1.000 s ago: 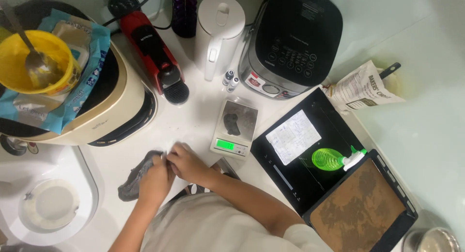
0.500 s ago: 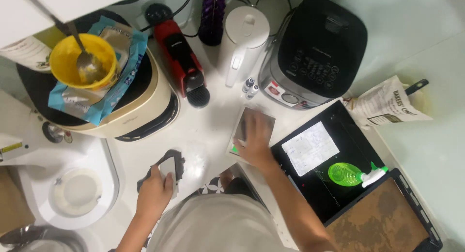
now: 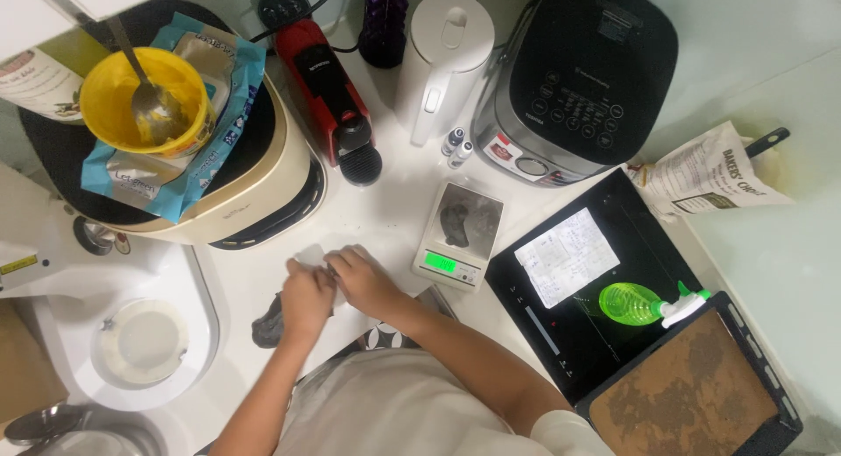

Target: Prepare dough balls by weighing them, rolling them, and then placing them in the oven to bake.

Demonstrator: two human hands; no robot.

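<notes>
A small pale packet [image 3: 310, 254] lies on the white table [image 3: 385, 219], pinched between both hands. The left hand [image 3: 307, 300] and right hand [image 3: 363, 279] sit close together, fingers closed on its edge. A dark lump [image 3: 265, 323] shows just beneath the left hand. Just right stands a kitchen scale [image 3: 459, 234] with a lit green display; a red coffee machine [image 3: 328, 97] stands behind.

Scale [image 3: 458, 234] right of hands — left hand [image 3: 306, 300]

Yellow bowl [image 3: 144, 101], red coffee machine [image 3: 328, 92]
</notes>
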